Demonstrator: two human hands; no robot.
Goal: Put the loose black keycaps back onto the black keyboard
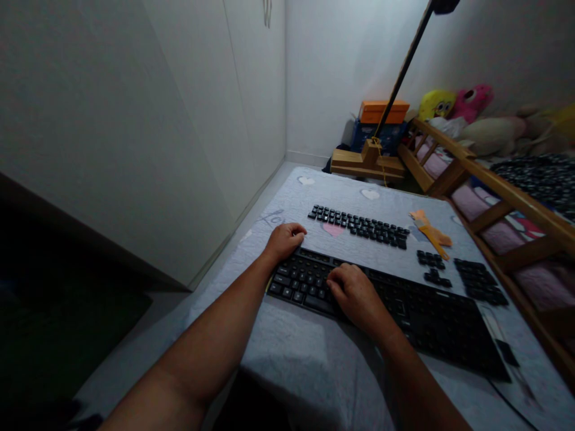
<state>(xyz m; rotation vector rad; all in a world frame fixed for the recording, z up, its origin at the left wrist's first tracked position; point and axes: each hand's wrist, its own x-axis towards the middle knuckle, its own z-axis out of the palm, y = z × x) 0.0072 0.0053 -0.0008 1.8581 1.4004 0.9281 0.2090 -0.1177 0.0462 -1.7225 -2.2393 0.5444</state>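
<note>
A black keyboard lies across the cloth-covered table, its left part fitted with keycaps and much of its right part without them. My left hand is at the keyboard's far left corner, fingers curled together; what they hold, if anything, is hidden. Over the middle of the keyboard, just right of the fitted keys, my right hand is closed with thumb and fingertips together. Whatever is between those fingertips is too small to make out. Rows of loose black keycaps lie beyond the keyboard.
Smaller groups of keycaps and a darker block of them sit at the right. Near them are an orange cloth and a yellow-handled brush. A wooden bed rail borders the right side; a white cabinet stands left.
</note>
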